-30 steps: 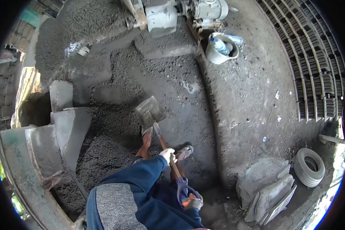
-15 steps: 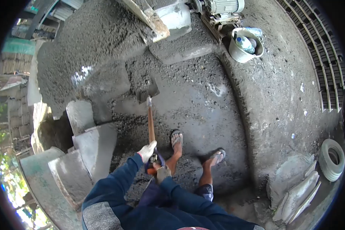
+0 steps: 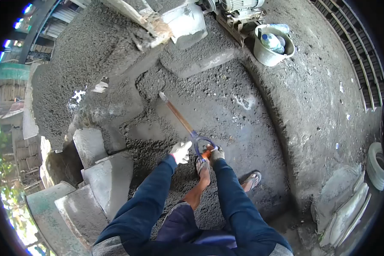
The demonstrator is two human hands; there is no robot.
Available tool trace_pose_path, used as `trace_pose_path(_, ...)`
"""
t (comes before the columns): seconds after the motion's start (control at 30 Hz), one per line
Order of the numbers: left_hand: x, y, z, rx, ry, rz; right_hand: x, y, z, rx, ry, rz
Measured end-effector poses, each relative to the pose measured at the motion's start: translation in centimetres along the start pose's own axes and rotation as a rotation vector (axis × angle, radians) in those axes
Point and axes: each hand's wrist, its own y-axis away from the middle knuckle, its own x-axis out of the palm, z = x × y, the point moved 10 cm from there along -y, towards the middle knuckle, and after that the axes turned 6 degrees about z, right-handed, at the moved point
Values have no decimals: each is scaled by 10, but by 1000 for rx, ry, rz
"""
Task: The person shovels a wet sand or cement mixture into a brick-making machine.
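I'd fear the blue-handled, wooden-shafted shovel (image 3: 182,119) twisting, gripped only by the gloved right hand (image 3: 218,154), the gloved left hand (image 3: 181,152) spread.

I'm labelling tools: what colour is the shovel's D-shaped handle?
The D-shaped handle is purplish blue with an orange grip; best in head view.

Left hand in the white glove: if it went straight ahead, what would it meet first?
The left hand would probably meet the purple looped handle of the wooden-shafted tool first, though depth is unclear.
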Motion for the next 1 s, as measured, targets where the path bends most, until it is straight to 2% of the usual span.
trace_pose_path(0.1, 9, 0, 31, -14, 90, 31, -19, 49, 8, -46, 59, 86)
trace_pose_path(0.13, 12, -2, 47, -90, 170, 9, -27, 76, 4, -68, 97, 118)
trace_pose_path(0.27, 67, -27, 81, -105, 628, 117, -72, 204, -8, -134, 206, 140)
trace_pose_path(0.37, 134, -33, 82, -85, 1023, 172, -133, 303, 5, -111, 348, -86)
trace_pose_path(0.43, 172, -59, 109, -89, 1223, 251, -147, 364, 41, -134, 9, -246)
trace_pose_path(0.47, 185, -34, 109, -49, 995, 157, -181, 377, 45, -126, 115, -423)
trace_pose_path(0.5, 217, -20, 128, -194, 863, 185, -225, 395, 46, -120, 217, -603)
trace_pose_path(0.53, 248, -32, 171, -285, 896, 93, -290, 403, 33, -105, 311, -654)
trace_pose_path(0.57, 278, -26, 190, -279, 838, 112, -341, 407, 33, -98, 397, -704)
trace_pose_path(0.6, 306, -13, 204, -305, 913, 134, -343, 429, 53, -68, 337, -764)
trace_pose_path(0.63, 324, 10, 212, -316, 898, 47, -349, 461, 72, -44, 268, -835)
trace_pose_path(0.7, 378, 28, 239, -297, 929, 188, -384, 501, 101, 12, 433, -812)
trace_pose_path(0.73, 401, 49, 240, -258, 984, 285, -422, 512, 108, 61, 611, -733)
trace_pose_path(0.77, 422, 70, 243, -265, 1009, 311, -463, 508, 110, 163, 1107, -429)
trace_pose_path(0.8, 429, 104, 232, -265, 981, 225, -490, 512, 112, 158, 1521, -143)
trace_pose_path(0.83, 441, 128, 224, -296, 975, 232, -520, 515, 117, 112, 1762, 86)
trace_pose_path(0.9, 460, 162, 213, -402, 984, 251, -549, 526, 148, 100, 1253, -222)
trace_pose_path(0.93, 464, 170, 190, -297, 1037, 320, -567, 533, 158, 104, 993, -338)
trace_pose_path(1.0, 448, 217, 134, -101, 1137, 432, -576, 499, 194, -26, 767, -417)
